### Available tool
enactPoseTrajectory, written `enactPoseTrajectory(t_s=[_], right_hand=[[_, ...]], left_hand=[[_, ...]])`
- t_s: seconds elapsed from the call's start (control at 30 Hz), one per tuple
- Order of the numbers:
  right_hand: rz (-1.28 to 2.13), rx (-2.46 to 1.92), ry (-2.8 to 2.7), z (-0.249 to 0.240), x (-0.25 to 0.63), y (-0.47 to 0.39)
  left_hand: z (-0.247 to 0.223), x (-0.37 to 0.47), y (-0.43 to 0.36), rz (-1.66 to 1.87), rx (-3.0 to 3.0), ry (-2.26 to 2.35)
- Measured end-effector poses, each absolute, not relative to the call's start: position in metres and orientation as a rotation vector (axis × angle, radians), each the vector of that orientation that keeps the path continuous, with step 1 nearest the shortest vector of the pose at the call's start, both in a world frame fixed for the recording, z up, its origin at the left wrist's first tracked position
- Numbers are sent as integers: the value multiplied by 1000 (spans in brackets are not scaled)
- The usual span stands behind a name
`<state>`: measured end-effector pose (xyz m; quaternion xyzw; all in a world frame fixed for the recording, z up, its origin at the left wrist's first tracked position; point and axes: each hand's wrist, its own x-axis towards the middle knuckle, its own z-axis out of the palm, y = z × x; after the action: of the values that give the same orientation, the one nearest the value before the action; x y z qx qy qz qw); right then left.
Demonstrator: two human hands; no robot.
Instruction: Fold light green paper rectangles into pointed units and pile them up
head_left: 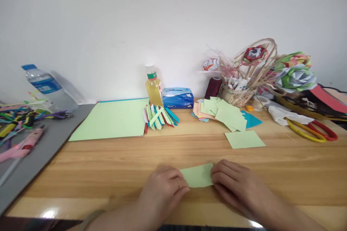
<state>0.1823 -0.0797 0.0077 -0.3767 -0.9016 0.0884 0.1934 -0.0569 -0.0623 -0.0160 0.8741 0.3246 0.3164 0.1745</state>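
A small light green paper piece [199, 175] lies between my hands near the front of the wooden table [108, 173]. My left hand [164, 193] is closed on its left end, with finger and thumb pressed together. At the paper's right end, my right hand [240, 186] grips the edge with curled fingers. Beyond my right hand lies a flat green rectangle [245, 139], with a loose pile of green papers [230, 114] behind it.
Large green sheets [111, 121], folded strips [159, 116], a yellow drink bottle [154, 87] and a tissue pack [178, 98] stand or lie behind. Scissors [311, 130] and a flower basket [235, 95] are right; a water bottle [48, 88] and pink glue gun [25, 144] left.
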Motion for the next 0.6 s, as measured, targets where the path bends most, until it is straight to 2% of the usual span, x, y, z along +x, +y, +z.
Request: enactPoseTrajectory(t_s=[0.23, 0.6], right_hand=[[535, -1415, -2229, -9, 179, -84], [284, -1635, -2050, -23, 165, -85]], left_hand=[[-21, -57, -70, 922, 2263, 1172], [-26, -35, -83, 946, 2203, 1600]])
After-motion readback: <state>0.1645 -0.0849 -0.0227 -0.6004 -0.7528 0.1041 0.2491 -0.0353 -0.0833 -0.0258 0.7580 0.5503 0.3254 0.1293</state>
